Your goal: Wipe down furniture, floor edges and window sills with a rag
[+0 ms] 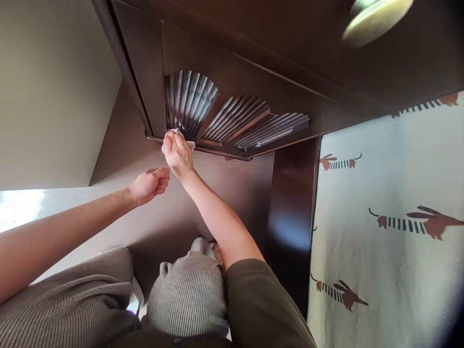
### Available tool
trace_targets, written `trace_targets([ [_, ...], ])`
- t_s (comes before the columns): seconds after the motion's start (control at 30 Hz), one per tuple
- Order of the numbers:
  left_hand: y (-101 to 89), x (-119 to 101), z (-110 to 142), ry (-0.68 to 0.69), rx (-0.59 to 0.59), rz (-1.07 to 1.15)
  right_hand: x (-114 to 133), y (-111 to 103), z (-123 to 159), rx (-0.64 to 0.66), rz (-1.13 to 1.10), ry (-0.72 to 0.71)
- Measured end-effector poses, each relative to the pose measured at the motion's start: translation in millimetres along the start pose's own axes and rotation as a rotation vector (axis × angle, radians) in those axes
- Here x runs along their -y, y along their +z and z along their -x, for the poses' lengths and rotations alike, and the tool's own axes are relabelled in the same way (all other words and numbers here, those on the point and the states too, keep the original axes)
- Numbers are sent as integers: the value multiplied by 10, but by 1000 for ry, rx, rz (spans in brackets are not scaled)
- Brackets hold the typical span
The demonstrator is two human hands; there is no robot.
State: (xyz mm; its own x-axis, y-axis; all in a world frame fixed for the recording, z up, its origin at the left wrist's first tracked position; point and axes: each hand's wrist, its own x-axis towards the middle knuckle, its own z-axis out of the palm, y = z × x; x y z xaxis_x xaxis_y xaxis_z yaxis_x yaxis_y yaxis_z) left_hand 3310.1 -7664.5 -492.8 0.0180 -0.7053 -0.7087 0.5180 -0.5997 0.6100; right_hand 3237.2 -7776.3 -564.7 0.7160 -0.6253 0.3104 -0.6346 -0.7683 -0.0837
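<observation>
My right hand [177, 153] presses a small pale cloth [190, 144] against the lower rim of a carved fan-shaped ornament [190, 101] on a dark brown wooden furniture front [232, 67]. Its fingers are closed over the cloth. My left hand [150, 183] hovers just below and to the left, fingers curled loosely with nothing visible inside, close to the dark panel but not clearly touching it. Both forearms are bare. My knees in ribbed grey trousers [188, 295] show at the bottom.
A round brass knob [375, 17] sits at the top right. A white bedspread with striped dachshund prints [391, 222] fills the right side. A dark wooden post [292, 217] stands between it and the panel. A pale wall [50, 92] is at left.
</observation>
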Motion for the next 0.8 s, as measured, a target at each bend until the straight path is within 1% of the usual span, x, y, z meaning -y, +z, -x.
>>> trace_targets([
  [0.1, -14, 4, 2, 9, -1, -12, -188, -71, 116, -19, -27, 50],
  [0.17, -11, 2, 7, 7, -8, -15, -299, -109, 243, -39, -131, 144],
  [0.2, -4, 0, 13, 7, -12, -13, -330, -120, 305, -41, -228, 222],
  [0.23, 6, -3, 19, 7, -14, -10, -347, -127, 366, -45, -372, 348],
  [0.3, 23, -10, 30, 11, -16, 2, -362, -147, 489, -72, -708, 677],
  [0.33, 28, -13, 31, 13, -16, 8, -373, -170, 557, -93, -838, 820],
  [0.37, 30, -14, 27, 15, -14, 14, -394, -207, 631, -117, -949, 932],
  [0.4, 29, -14, 17, 17, -15, 19, -424, -263, 708, -148, -1059, 1017],
  [0.47, 29, -14, -19, 23, -20, 27, -506, -438, 858, -244, -1320, 1117],
  [0.53, 51, -18, -64, 28, -19, 32, -590, -686, 971, -412, -1620, 1158],
  [0.57, 74, -24, -85, 31, -10, 34, -626, -829, 1005, -515, -1699, 1136],
  [0.6, 104, -32, -101, 35, -1, 36, -660, -975, 1021, -619, -1695, 1088],
  [0.67, 174, -50, -118, 45, 20, 40, -735, -1254, 1005, -818, -1532, 984],
  [0.73, 235, -61, -118, 54, 32, 39, -850, -1478, 939, -1009, -1260, 915],
  [0.8, 269, -60, -112, 55, 26, 33, -1014, -1604, 831, -1143, -985, 846],
])
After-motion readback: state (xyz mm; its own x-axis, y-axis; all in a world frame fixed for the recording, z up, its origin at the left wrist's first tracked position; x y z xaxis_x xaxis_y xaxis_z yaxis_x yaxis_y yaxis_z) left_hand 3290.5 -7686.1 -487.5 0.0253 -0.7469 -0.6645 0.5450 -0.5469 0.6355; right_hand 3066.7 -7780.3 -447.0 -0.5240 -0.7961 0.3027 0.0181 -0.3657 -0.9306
